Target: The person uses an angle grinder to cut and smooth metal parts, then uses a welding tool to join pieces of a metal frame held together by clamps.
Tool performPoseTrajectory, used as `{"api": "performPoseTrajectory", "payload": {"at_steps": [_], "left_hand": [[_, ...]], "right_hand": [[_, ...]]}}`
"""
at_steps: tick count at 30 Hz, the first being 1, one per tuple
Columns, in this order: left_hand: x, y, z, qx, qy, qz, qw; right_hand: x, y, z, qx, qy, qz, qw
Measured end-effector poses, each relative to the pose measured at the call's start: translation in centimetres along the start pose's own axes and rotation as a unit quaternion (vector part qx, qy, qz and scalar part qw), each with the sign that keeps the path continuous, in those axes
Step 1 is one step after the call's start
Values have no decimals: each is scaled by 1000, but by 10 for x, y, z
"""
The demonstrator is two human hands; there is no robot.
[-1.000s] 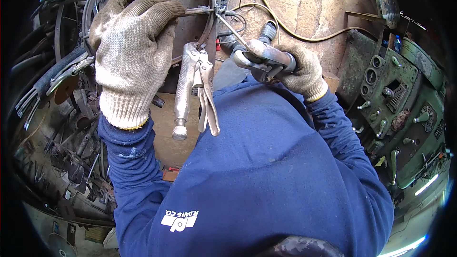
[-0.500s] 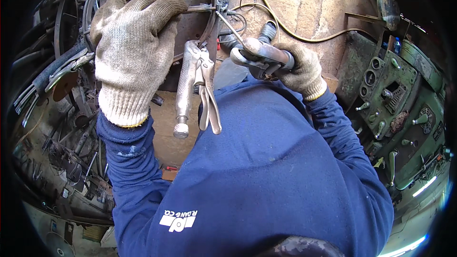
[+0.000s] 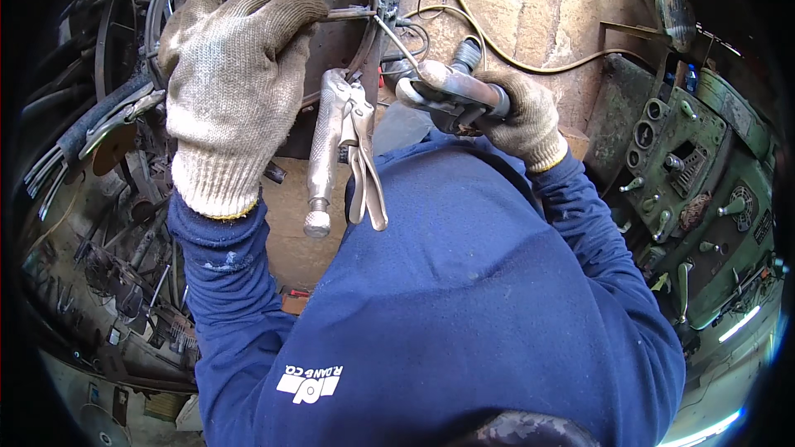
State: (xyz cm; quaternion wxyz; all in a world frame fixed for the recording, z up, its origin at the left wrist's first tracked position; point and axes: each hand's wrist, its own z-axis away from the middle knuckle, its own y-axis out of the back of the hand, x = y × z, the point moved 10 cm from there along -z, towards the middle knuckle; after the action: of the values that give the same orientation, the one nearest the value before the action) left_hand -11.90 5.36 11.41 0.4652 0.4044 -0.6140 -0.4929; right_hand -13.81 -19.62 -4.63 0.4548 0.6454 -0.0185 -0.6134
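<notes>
Head view: our gloved left hand (image 3: 238,74) pinches a thin brown metal bar (image 3: 348,13) at the curved steel strip (image 3: 364,45); our right hand (image 3: 526,116) grips a rounded silver holder (image 3: 454,83), now nearer, so we see less slim, pale rod (image 3: 396,41).

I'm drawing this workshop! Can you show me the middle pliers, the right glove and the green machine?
Middle pliers (image 3: 325,142): head view, on the ridged handle.
Right glove (image 3: 526,116): head view, on its back.
Green machine (image 3: 704,134): head view, on its panel.
</notes>
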Motion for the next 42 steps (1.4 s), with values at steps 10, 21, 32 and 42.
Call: {"api": "performPoseTrajectory", "payload": {"at_steps": [10,21,32,42], "left_hand": [[-2,-1,2,-2,9,16,1000],[-11,-8,10,-15,6,31,999],[0,-1,1,4,-5,-14,1000],[-3,-3,2,1,8,15,1000]], "right_hand": [[1,-1,0,6,11,-1,1000],[-6,-3,-2,-3,38,-7,999],[2,-1,1,4,7,-78,997],[6,0,4,5,7,-15,1000]]}}
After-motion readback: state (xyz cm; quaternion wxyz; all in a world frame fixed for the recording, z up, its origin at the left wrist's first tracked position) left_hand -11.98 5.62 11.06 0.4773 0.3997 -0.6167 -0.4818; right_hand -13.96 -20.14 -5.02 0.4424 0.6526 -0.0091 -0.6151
